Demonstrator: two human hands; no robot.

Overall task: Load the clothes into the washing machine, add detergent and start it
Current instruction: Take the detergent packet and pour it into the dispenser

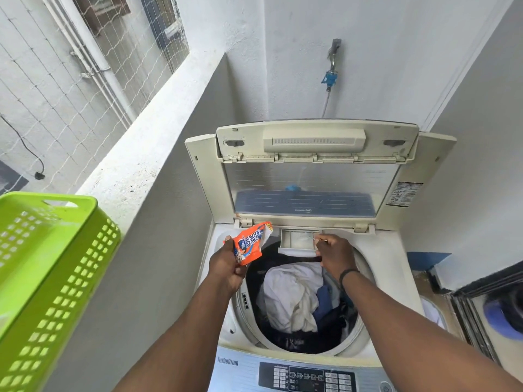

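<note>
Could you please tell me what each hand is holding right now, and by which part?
The left hand grips the orange detergent sachet by its lower end, torn top up. The right hand grips the detergent drawer at its right front corner.

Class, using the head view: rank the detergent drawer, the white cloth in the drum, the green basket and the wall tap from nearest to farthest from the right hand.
From the right hand:
1. Detergent drawer, at its fingertips.
2. White cloth, just below in the drum.
3. Wall tap, high above the lid.
4. Green basket, far left.
</note>
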